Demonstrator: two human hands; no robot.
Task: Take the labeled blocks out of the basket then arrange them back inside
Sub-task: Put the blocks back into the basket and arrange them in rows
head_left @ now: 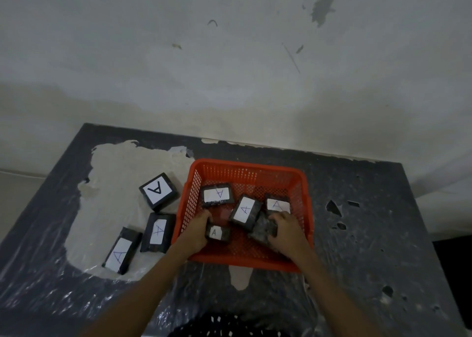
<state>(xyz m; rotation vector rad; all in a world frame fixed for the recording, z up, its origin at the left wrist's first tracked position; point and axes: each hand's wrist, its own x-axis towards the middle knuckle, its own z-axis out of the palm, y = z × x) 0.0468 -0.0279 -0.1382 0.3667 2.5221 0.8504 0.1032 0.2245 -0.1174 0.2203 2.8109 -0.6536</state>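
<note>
An orange mesh basket (245, 173) sits on the dark table. Inside it lie black blocks with white "A" labels: one at the back left (217, 195), one in the middle (245, 211), one at the back right (278, 204). My left hand (198, 230) grips a small labeled block (218, 233) at the basket's front. My right hand (286, 230) closes on a dark block (263, 228) whose label is not visible. Three labeled blocks rest on the table left of the basket: (158, 191), (158, 232), (122, 251).
The table (370, 247) is dark with a pale worn patch (117, 173) on the left and plastic film over it. A wall rises right behind the table. A dark woven object (224, 326) shows at the bottom edge.
</note>
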